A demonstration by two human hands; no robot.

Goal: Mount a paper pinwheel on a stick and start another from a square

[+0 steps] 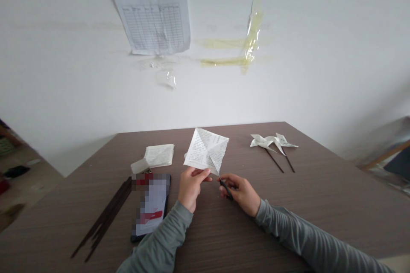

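A square of printed paper with diagonal creases is pinched at its near edge by my left hand. My right hand grips a pair of scissors with black handles. Their blades lie across the near right corner of the paper, pointing at its middle. How far the blades are parted I cannot tell. Two paper pinwheels on dark sticks lie to the right, away from both hands. Left of my hands is a stack of paper squares.
A phone with a partly blurred screen lies beside my left forearm. Several dark thin sticks lie left of it, near a small whitish piece. A printed sheet and yellowed tape are on the wall behind the brown table.
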